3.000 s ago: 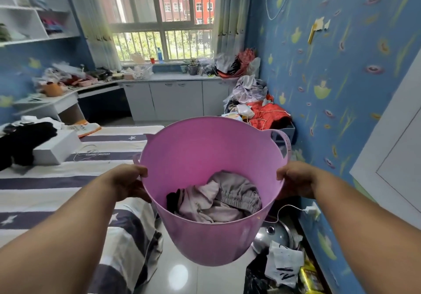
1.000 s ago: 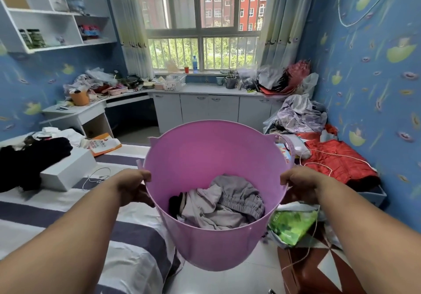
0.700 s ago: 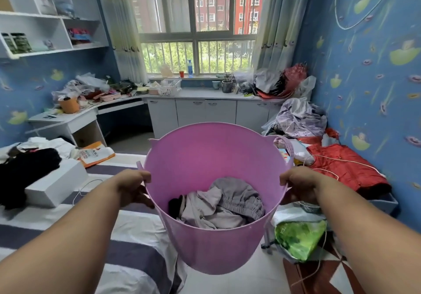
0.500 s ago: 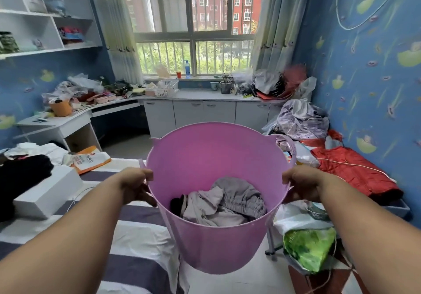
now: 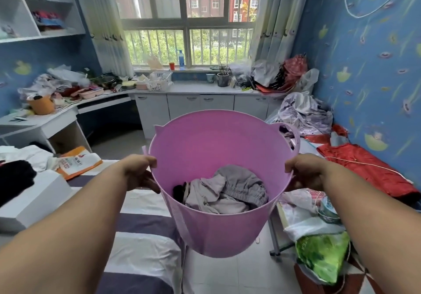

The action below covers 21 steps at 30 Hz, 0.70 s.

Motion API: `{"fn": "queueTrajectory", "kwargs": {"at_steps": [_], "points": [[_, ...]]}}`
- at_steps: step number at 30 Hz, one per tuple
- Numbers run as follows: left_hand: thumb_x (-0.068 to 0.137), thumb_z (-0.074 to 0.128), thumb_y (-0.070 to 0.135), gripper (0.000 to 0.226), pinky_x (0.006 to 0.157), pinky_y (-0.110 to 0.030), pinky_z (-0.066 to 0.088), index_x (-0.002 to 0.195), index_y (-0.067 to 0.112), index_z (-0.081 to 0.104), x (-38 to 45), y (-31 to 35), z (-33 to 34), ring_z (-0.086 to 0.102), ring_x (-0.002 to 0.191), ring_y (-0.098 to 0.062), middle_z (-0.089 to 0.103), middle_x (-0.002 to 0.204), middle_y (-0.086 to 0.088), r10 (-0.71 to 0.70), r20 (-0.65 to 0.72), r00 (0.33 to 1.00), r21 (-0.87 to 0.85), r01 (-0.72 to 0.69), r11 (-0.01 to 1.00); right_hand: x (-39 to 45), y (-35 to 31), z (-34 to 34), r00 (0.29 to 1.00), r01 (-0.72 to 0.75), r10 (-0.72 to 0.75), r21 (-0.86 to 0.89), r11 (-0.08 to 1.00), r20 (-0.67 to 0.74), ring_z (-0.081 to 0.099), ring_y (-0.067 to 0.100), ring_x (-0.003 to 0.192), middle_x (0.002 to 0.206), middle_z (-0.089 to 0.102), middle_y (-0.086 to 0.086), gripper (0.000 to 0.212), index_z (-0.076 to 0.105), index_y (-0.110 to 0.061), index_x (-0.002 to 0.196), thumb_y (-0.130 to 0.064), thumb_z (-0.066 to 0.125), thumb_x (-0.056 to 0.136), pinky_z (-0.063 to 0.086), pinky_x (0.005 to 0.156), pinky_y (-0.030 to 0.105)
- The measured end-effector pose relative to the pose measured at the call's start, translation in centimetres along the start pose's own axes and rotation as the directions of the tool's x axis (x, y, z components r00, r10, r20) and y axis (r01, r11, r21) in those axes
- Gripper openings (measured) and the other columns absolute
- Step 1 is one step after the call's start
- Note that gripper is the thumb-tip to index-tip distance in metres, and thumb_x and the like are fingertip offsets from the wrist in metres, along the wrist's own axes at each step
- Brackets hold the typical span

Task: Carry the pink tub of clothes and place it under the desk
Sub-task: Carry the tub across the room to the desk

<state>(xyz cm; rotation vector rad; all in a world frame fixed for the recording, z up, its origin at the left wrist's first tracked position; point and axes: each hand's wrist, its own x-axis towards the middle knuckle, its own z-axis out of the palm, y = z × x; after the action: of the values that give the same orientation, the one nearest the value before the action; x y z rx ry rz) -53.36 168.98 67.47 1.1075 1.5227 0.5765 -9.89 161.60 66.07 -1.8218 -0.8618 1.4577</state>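
The pink tub (image 5: 218, 232) hangs in the air in front of me, above the floor between bed and clutter. Grey and black clothes (image 5: 227, 191) lie crumpled in its bottom. My left hand (image 5: 139, 172) grips the tub's left rim and my right hand (image 5: 303, 170) grips the right rim. The white corner desk (image 5: 61, 116) stands at the far left, its top piled with things, with a dark opening (image 5: 107, 123) beneath it.
A striped bed (image 5: 141, 248) fills the lower left, with a white box (image 5: 32, 198) on it. Piles of bags and a red coat (image 5: 369, 168) crowd the right side along the blue wall. White cabinets (image 5: 200, 107) run under the window. Tiled floor (image 5: 230, 275) shows below the tub.
I have walked forward along the bed with the tub; the desk, cabinets and window are closer. Both hands keep the same grip on the rim.
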Motion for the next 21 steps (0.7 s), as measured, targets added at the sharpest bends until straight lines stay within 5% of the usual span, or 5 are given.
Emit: {"fn": "queueTrajectory", "kwargs": {"at_steps": [3, 7, 13, 19, 21], "points": [[0.094, 0.043, -0.004, 0.018, 0.048, -0.050, 0.063, 0.107, -0.014, 0.050, 2.0, 1.0, 0.1, 0.068, 0.048, -0.045, 0.067, 0.067, -0.031, -0.004, 0.001, 1.000, -0.019, 0.004, 1.000, 2.1, -1.1, -0.3, 1.000, -0.016, 0.016, -0.011, 1.000, 0.005, 0.064, 0.042, 0.064, 0.085, 0.052, 0.019, 0.025, 0.047, 0.007, 0.110, 0.010, 0.041, 0.086, 0.062, 0.048, 0.047], [0.094, 0.043, -0.003, 0.019, 0.049, -0.051, 0.063, 0.108, -0.013, 0.050, 4.7, 2.3, 0.5, 0.069, 0.051, -0.046, 0.070, 0.062, -0.029, -0.009, -0.001, 1.000, -0.020, 0.009, 1.000, 5.6, -3.0, -1.3, 1.000, -0.022, 0.023, -0.058, 0.998, 0.020, 0.067, 0.041, 0.055, 0.079, 0.055, 0.021, 0.026, 0.048, 0.007, 0.110, 0.008, 0.042, 0.085, 0.050, 0.033, 0.028], [0.093, 0.044, -0.001, 0.021, 0.077, -0.058, 0.062, 0.108, -0.012, 0.054, 9.6, 5.3, 2.3, 0.070, 0.053, -0.044, 0.070, 0.064, -0.027, -0.018, -0.048, 0.999, -0.010, 0.018, 1.000, 12.0, -6.5, -4.1, 0.996, 0.006, -0.003, -0.037, 0.999, 0.090, 0.067, 0.043, 0.064, 0.086, 0.055, 0.023, 0.024, 0.050, 0.010, 0.108, 0.010, 0.041, 0.085, 0.060, 0.045, 0.042], [0.093, 0.042, -0.002, 0.024, 0.050, -0.051, 0.063, 0.108, -0.015, 0.055, 13.6, 8.7, 4.2, 0.070, 0.055, -0.046, 0.071, 0.065, -0.029, -0.030, -0.063, 0.998, -0.064, 0.026, 0.998, 17.6, -10.3, -7.3, 0.992, 0.025, -0.014, -0.086, 0.996, 0.126, 0.066, 0.042, 0.061, 0.071, 0.061, 0.021, 0.024, 0.049, 0.009, 0.105, 0.009, 0.041, 0.083, 0.061, 0.057, 0.049], [0.093, 0.042, -0.001, 0.022, 0.046, -0.046, 0.061, 0.104, -0.015, 0.055, 14.9, 9.8, 4.7, 0.069, 0.050, -0.044, 0.070, 0.061, -0.028, -0.033, -0.071, 0.997, -0.069, 0.028, 0.997, 19.2, -11.5, -8.1, 0.993, 0.026, -0.015, -0.098, 0.995, 0.117, 0.066, 0.038, 0.051, 0.056, 0.062, 0.018, 0.021, 0.048, 0.007, 0.102, 0.008, 0.043, 0.082, 0.057, 0.045, 0.039]]}}
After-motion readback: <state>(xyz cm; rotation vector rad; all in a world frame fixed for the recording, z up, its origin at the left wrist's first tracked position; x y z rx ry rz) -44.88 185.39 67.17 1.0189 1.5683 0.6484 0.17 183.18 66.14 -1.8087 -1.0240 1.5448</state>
